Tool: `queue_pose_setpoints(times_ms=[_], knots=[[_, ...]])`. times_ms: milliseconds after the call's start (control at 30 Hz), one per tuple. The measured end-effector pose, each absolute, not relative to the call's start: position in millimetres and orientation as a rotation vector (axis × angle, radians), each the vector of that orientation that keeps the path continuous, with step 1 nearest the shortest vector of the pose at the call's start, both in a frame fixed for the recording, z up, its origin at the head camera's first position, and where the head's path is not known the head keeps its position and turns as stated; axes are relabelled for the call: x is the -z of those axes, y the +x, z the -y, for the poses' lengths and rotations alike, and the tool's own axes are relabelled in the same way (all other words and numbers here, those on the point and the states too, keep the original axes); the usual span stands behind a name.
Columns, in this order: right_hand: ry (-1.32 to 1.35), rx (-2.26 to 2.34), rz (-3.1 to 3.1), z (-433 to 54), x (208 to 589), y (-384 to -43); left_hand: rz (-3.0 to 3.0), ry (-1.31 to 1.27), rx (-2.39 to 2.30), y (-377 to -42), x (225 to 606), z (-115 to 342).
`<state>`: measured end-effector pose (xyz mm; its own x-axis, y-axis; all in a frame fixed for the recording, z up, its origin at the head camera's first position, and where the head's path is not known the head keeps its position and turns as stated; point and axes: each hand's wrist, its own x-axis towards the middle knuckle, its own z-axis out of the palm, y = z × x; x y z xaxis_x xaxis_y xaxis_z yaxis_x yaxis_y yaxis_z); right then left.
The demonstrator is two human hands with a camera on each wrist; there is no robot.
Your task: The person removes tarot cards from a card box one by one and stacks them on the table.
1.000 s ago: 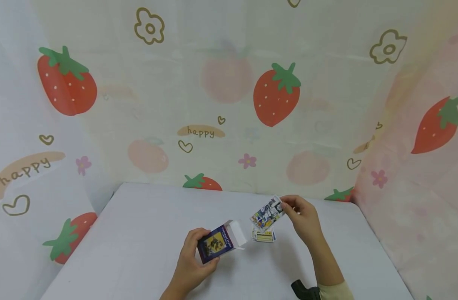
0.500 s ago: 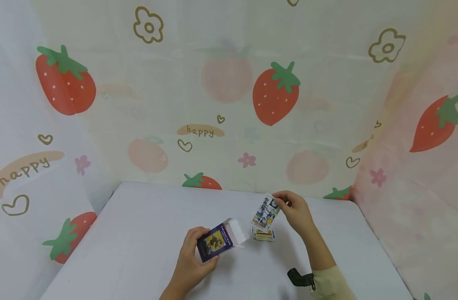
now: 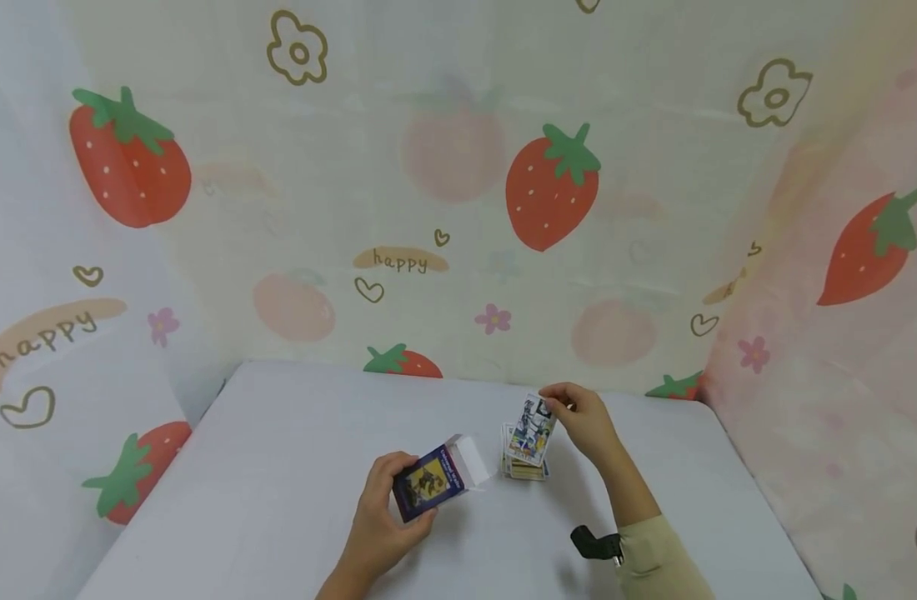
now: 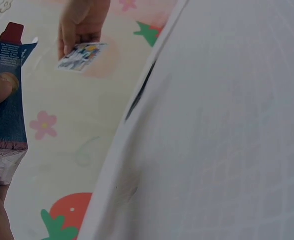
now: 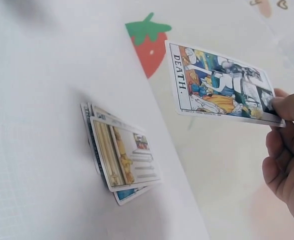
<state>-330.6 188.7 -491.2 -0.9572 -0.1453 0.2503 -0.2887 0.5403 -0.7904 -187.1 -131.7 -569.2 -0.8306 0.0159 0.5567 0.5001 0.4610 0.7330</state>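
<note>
My left hand grips a dark blue card box with a yellow picture panel, tilted above the table. Its white end flap stands open toward the right. Between thumb and fingers, my right hand pinches one tarot card by its end; "DEATH." is printed on it. Below that card a small, loosely stacked pile of tarot cards lies on the table, the top one face up and yellow-toned. In the left wrist view the box is seen from its narrow side, with a thumb pressed on it.
The white table reaches back to a cloth backdrop printed with strawberries, which also hangs at both sides. A black strap-like device sits at the right wrist, by a beige sleeve.
My right hand has moved a little left with the card, which has turned more upright and hangs over the pile. The left hand and box have hardly moved.
</note>
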Motion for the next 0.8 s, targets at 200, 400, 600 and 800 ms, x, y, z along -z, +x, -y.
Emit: queue_pose_setpoints(times_ms=[200,400,600,800], knots=[[0.378,-1.408,2.625,-188.2,500.3,-335.2,2.230,-0.434,1.357,-186.9,572.0,132.3],[0.357,-1.441,2.635,-186.5,506.6,-340.3,2.235,-0.443,1.367,-188.0,573.4,133.6],[0.342,-1.461,2.664,-187.2,517.2,-346.9,2.251,-0.435,1.365,-187.4,574.7,132.7],[0.306,-1.511,2.657,-186.5,524.0,-351.6,2.230,-0.454,1.372,-188.7,572.1,131.1]])
